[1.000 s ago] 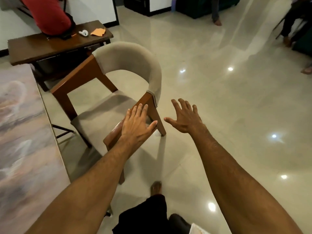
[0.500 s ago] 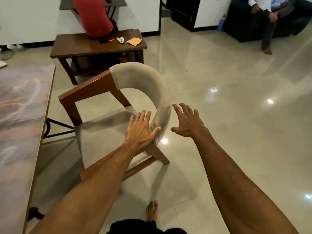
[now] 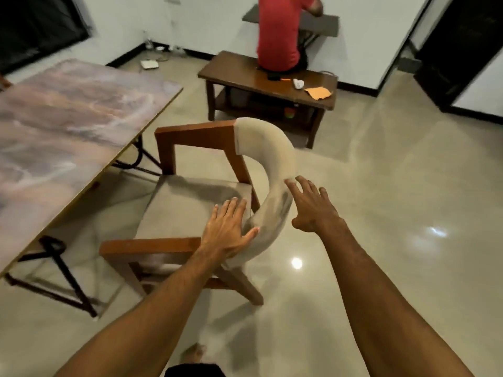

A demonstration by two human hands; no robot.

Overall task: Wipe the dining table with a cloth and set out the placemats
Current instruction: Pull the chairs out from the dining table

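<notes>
A chair (image 3: 196, 202) blocks the dining table (image 3: 68, 126) edge; floor (image 3: 381, 213) rightward lies open.

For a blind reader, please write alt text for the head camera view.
Two open hands, left hand and right hand, reach for the curved padded back of a wooden chair beside a marble-patterned dining table.

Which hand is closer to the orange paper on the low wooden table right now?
Right. The right hand reaches past the chair's curved backrest, below the orange paper; the left hand sits lower and further left, over the seat.
</notes>
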